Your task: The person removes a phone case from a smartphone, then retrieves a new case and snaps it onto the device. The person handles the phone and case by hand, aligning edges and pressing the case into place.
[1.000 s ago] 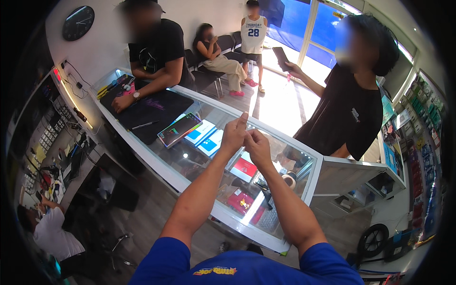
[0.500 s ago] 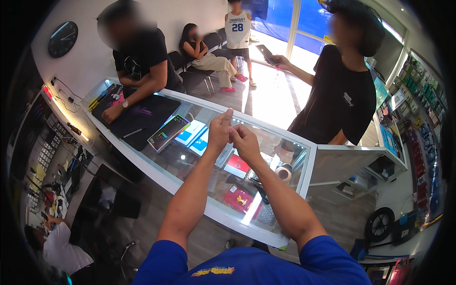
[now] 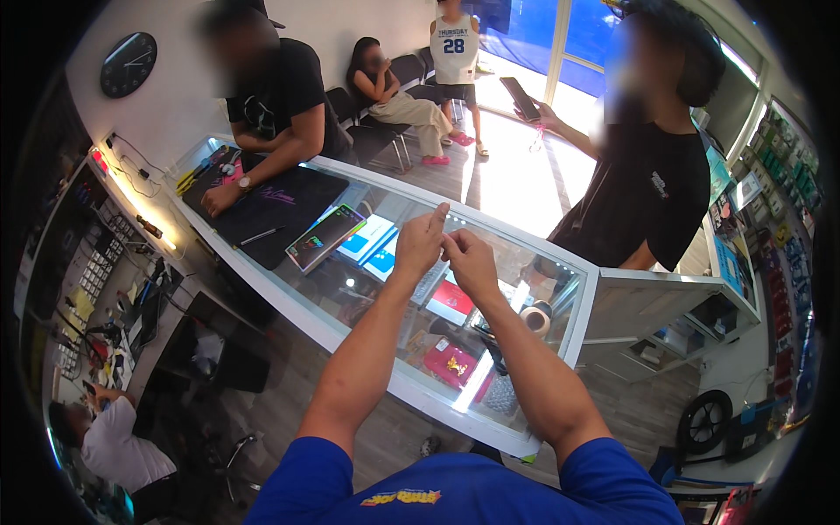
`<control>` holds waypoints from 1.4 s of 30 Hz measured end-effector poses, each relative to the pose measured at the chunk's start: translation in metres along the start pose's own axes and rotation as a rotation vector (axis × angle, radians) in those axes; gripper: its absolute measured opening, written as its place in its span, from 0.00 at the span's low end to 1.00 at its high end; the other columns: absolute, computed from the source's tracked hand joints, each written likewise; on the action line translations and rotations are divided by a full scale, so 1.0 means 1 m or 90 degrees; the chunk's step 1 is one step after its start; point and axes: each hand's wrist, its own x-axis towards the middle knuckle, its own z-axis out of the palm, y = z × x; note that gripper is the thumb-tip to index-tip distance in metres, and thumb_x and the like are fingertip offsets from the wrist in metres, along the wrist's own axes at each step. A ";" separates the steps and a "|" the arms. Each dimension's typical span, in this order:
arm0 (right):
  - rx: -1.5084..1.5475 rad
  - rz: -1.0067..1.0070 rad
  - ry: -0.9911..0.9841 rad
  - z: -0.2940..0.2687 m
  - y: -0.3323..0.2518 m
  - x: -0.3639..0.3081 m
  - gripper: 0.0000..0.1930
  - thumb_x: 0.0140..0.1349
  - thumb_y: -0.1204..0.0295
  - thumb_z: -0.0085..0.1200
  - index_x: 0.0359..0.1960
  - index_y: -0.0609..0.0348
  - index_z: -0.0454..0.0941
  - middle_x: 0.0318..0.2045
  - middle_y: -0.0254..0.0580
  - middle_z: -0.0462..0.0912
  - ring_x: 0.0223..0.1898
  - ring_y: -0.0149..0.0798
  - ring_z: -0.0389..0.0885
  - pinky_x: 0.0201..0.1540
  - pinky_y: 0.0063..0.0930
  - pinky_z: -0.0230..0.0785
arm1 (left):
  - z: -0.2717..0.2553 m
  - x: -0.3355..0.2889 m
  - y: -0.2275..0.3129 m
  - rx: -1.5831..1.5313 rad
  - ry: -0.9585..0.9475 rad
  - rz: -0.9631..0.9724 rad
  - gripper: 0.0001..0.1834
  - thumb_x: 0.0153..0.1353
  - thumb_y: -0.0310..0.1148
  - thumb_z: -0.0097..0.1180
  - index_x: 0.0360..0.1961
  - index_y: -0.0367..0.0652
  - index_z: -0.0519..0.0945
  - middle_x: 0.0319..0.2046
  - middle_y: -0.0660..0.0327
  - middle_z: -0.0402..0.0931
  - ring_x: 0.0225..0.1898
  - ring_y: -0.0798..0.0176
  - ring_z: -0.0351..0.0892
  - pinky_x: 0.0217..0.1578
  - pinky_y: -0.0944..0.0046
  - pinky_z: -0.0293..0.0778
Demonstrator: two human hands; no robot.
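Note:
Both hands are held together in front of me, above the glass display counter [image 3: 584, 308]. My left hand [image 3: 421, 241] is closed, with one digit sticking up. Touching it from the right, my right hand [image 3: 472, 262] is closed in a pinch at the left fingers. Whatever lies between the fingers, if anything, is hidden or too small to make out. Left of the hands, a phone-shaped device with a bright, colourful edge [image 3: 325, 237] lies on the counter beside a black mat [image 3: 302, 194]. Below the hands, a red box [image 3: 451, 302] and a pink box [image 3: 448, 360] show through the glass.
Across the counter, a person in black [image 3: 284, 109] leans on the mat, near a pen [image 3: 262, 234]. At the right another person [image 3: 656, 184] holds up a phone [image 3: 521, 99]. Two people are farther back by black chairs [image 3: 376, 131]. A person [image 3: 122, 446] works at a bench lower left.
My view has shifted slightly, so the scene sits farther right. The person at the right has tilted their phone more upright. My hands keep nearly the same pose, still together.

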 end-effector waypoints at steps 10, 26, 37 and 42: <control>0.067 0.047 -0.023 -0.001 0.002 0.004 0.19 0.70 0.56 0.63 0.38 0.63 0.86 0.27 0.38 0.86 0.28 0.30 0.81 0.35 0.27 0.73 | 0.010 0.004 -0.008 -0.192 0.006 -0.047 0.42 0.79 0.65 0.37 0.17 0.38 0.65 0.16 0.60 0.62 0.21 0.61 0.61 0.27 0.52 0.62; 0.253 0.057 0.043 -0.003 0.004 0.008 0.19 0.77 0.53 0.55 0.43 0.60 0.79 0.29 0.34 0.82 0.25 0.24 0.74 0.28 0.20 0.67 | 0.007 0.002 0.006 -0.472 -0.155 -0.006 0.15 0.75 0.46 0.61 0.43 0.44 0.79 0.30 0.71 0.74 0.29 0.77 0.69 0.34 0.73 0.69; 0.245 0.059 0.032 -0.001 0.009 0.010 0.18 0.78 0.53 0.53 0.41 0.57 0.79 0.29 0.31 0.81 0.23 0.22 0.73 0.26 0.18 0.65 | 0.006 0.003 0.005 -0.496 -0.160 -0.016 0.15 0.74 0.45 0.62 0.43 0.43 0.80 0.31 0.70 0.76 0.30 0.77 0.69 0.34 0.74 0.69; 0.245 0.053 0.025 -0.001 0.009 0.009 0.19 0.78 0.52 0.53 0.42 0.57 0.79 0.30 0.32 0.81 0.24 0.22 0.73 0.26 0.18 0.65 | 0.006 0.001 0.008 -0.492 -0.150 -0.012 0.16 0.74 0.44 0.62 0.43 0.41 0.79 0.31 0.70 0.76 0.29 0.78 0.68 0.32 0.75 0.68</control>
